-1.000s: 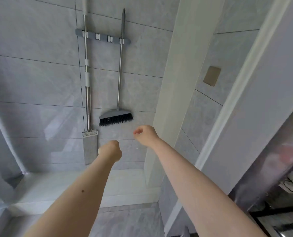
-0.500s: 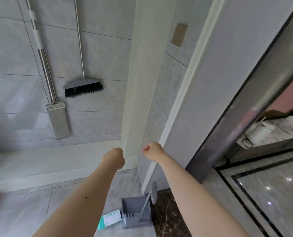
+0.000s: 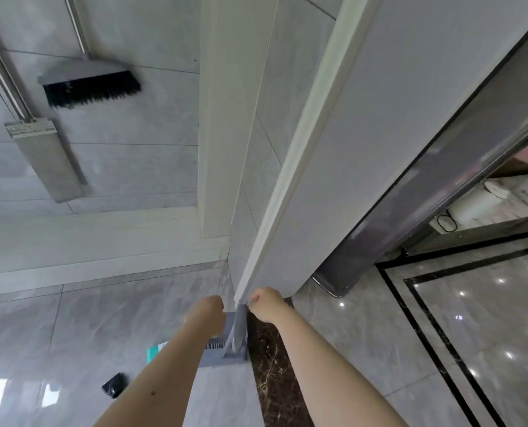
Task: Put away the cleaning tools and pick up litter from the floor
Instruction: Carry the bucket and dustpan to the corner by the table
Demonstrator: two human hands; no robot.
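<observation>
Reaching down with both arms: left hand [image 3: 209, 311] and right hand [image 3: 264, 303] sit either side of the upright handle of the dustpan [image 3: 225, 354], near the foot of the door frame [image 3: 287, 192]. Fingers of both hands are curled under and turned away from the camera. Right hand is just beside the handle top, possibly touching; cannot tell whether its fingers are clamped on it. Left hand looks like a loose fist holding nothing, just beside the handle.

Dustpan stands on the floor [image 3: 56, 334] against the frame, partly hidden by the left forearm. Just left of it lies a teal and white packet [image 3: 155, 352], half covered by that arm. Nearer the camera, well apart from the dustpan, lies a small black scrap [image 3: 114, 385].

Broom [image 3: 90, 86] and flat mop [image 3: 45, 158] hang on the tiled wall, upper left.

Change from a second ago: the view has tipped from the wall rack down to the floor. Both hands, then raised in front of the hanging broom, have dropped to floor level. Half a second ago the dustpan and packet had just come into view below the hands; now the hands are at the dustpan handle, and the black scrap is visible for the first time.

Judgement: hanging of broom and mop appears done. Dustpan looks to be the next tool. Two litter items remain on the floor.
</observation>
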